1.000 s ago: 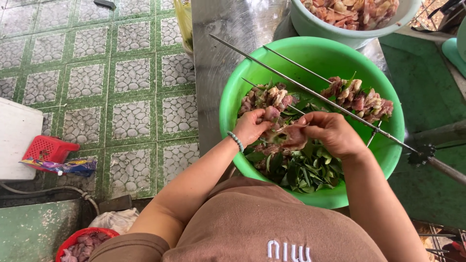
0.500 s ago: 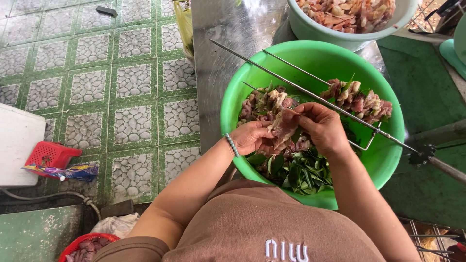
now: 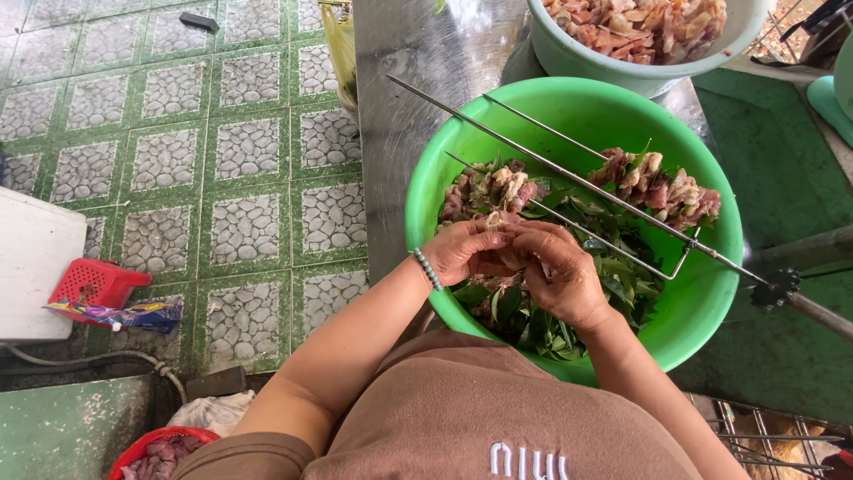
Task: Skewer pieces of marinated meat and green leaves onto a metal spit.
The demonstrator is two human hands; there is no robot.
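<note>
Green basin [image 3: 569,116] sits right under my hands, w/ metal skewers [image 3: 569,173] lying across it just beyond my knuckles. Compared w/ a sec ago my hands have come closer together & dropped nearer to me: my left hand [image 3: 462,252] and right hand [image 3: 555,271] are now touching, fingers pinched tight around a small piece of meat [image 3: 496,220] between them. Half a sec back the right one was higher, up by the prongs; now both are bunched low over the leaves [image 3: 533,311], so I judge I'm working the piece — folding or shaping it — rather than pushing it onto a prong yet. Can't tell if a prong tip is already in it; my fingers hide that.

Both grips: clenched on that meat bit, left from the near-left side, right cupped over the top.

Past my fingertips, one clump of threaded meat [image 3: 493,188] sits just ahead of the left hand, another clump [image 3: 662,182] further off to the right on the long skewer. Pale basin of raw meat [image 3: 640,27] stands well beyond, touching the green one's far rim. Off to my left, floor tiles [image 3: 222,178] & a red basket [image 3: 93,283]. Beaded bracelet [image 3: 426,268] on my left wrist.
</note>
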